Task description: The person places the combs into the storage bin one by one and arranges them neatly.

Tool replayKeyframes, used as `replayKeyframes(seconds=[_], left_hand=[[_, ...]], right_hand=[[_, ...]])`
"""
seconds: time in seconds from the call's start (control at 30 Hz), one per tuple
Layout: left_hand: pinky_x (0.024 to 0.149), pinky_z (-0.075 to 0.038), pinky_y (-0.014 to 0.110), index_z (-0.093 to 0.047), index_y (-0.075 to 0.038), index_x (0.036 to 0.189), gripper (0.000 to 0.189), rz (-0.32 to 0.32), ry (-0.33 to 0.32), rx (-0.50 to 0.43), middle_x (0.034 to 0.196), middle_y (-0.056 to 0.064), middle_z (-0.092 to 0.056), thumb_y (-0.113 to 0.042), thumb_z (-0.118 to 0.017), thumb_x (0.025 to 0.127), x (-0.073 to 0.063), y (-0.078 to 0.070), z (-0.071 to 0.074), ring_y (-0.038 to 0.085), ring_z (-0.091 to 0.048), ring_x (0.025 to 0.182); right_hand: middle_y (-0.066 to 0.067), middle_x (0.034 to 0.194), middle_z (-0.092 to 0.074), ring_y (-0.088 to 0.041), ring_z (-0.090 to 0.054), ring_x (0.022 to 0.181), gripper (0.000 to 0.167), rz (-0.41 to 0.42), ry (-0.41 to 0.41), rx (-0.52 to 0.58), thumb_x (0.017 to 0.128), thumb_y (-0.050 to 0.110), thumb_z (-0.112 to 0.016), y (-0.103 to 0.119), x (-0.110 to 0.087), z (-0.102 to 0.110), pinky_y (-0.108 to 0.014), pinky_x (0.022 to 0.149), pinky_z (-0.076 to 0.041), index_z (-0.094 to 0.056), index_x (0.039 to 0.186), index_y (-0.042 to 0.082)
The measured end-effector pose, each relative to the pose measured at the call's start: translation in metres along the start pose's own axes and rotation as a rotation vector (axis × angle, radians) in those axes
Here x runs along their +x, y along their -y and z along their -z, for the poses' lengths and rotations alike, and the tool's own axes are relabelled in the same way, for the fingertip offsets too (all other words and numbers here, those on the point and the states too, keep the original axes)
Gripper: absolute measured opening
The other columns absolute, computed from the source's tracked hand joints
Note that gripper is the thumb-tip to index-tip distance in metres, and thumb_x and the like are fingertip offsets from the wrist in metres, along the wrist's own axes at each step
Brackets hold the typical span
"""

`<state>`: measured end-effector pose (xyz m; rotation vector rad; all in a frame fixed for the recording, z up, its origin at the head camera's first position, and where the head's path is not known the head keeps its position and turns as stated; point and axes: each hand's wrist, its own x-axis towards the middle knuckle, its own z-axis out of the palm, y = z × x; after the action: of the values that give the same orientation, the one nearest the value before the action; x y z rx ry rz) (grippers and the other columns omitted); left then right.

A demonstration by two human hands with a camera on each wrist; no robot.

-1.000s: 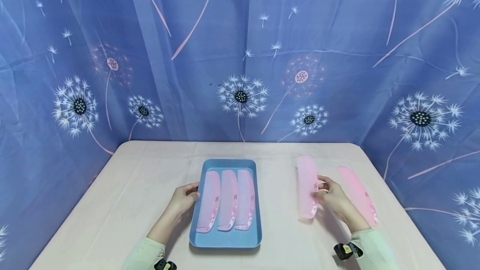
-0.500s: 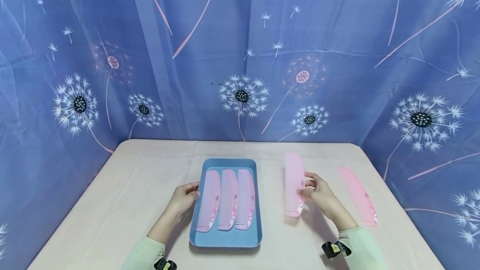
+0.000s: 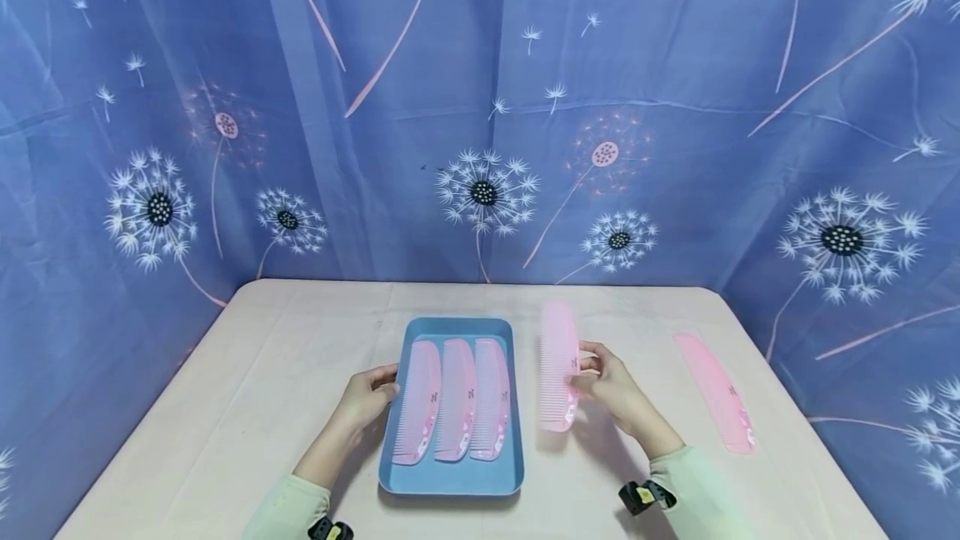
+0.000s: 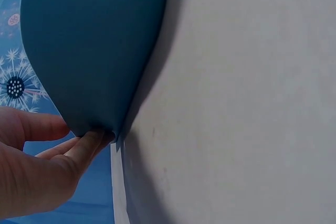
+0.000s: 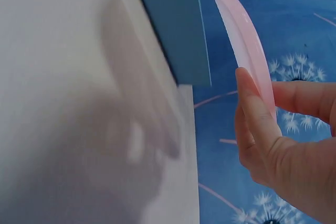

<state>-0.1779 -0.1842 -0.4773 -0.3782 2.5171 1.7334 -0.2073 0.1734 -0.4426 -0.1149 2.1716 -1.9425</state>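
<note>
Three pink combs [image 3: 453,400] lie side by side in a blue tray [image 3: 457,483], teeth to the left. At the tray's left side, my left hand [image 3: 367,397] pinches the wall between thumb and fingers; in the left wrist view its fingertips [image 4: 93,139] are at the tray's edge. My right hand [image 3: 617,388] holds a fourth pink comb [image 3: 558,369] by its spine, just right of the tray. The right wrist view shows this comb [image 5: 247,35] raised off the table, its shadow below, with thumb and fingers on either side.
Another pink comb [image 3: 716,394] lies slanted on the pale tabletop [image 3: 300,357] at the right. A blue dandelion-print curtain [image 3: 375,190] stands behind the table and along both sides. Dark cameras [image 3: 647,497] are strapped to the wrists.
My right hand has carried its comb leftward, away from the comb lying at the right and closer to the tray. The left hand and tray have stayed in place.
</note>
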Motion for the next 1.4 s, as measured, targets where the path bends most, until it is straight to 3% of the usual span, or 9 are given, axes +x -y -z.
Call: replayKeyframes(seconds=[0.37, 0.67, 1.13, 1.4], left_hand=[[0.096, -0.05, 0.044, -0.054, 0.009, 0.129, 0.04, -0.009, -0.002, 0.001, 0.123, 0.026, -0.057, 0.002, -0.05, 0.09, 0.0, 0.002, -0.001, 0.038, -0.054, 0.116], [0.096, -0.051, 0.043, -0.053, 0.008, 0.13, 0.04, -0.001, 0.004, -0.01, 0.124, 0.025, -0.057, 0.002, -0.05, 0.091, 0.001, 0.002, -0.001, 0.037, -0.055, 0.115], [0.097, -0.05, 0.045, -0.053, 0.008, 0.13, 0.04, 0.006, 0.005, -0.008, 0.125, 0.026, -0.057, 0.001, -0.05, 0.091, 0.002, 0.001, -0.001, 0.038, -0.054, 0.117], [0.098, -0.05, 0.044, -0.053, 0.007, 0.131, 0.041, 0.009, 0.002, 0.0, 0.126, 0.026, -0.056, 0.001, -0.05, 0.091, 0.001, 0.001, 0.0, 0.039, -0.053, 0.118]], right_hand=[[-0.016, 0.098, -0.055, -0.014, -0.058, 0.08, 0.056, -0.006, 0.021, 0.016, 0.082, -0.009, -0.051, 0.01, 0.005, -0.025, -0.026, 0.072, -0.058, -0.033, 0.134, -0.013], [-0.017, 0.099, -0.054, -0.017, -0.06, 0.082, 0.056, 0.009, 0.085, 0.033, 0.082, -0.008, -0.052, 0.01, 0.009, -0.041, -0.032, 0.075, -0.059, -0.033, 0.134, -0.013], [-0.016, 0.096, -0.053, -0.015, -0.06, 0.078, 0.052, 0.018, 0.123, 0.069, 0.082, -0.008, -0.053, 0.01, 0.014, -0.069, -0.031, 0.073, -0.06, -0.034, 0.129, -0.015], [-0.014, 0.094, -0.052, -0.017, -0.057, 0.079, 0.048, -0.003, 0.118, 0.001, 0.082, -0.006, -0.055, 0.008, 0.017, -0.087, -0.034, 0.074, -0.06, -0.039, 0.127, -0.012]])
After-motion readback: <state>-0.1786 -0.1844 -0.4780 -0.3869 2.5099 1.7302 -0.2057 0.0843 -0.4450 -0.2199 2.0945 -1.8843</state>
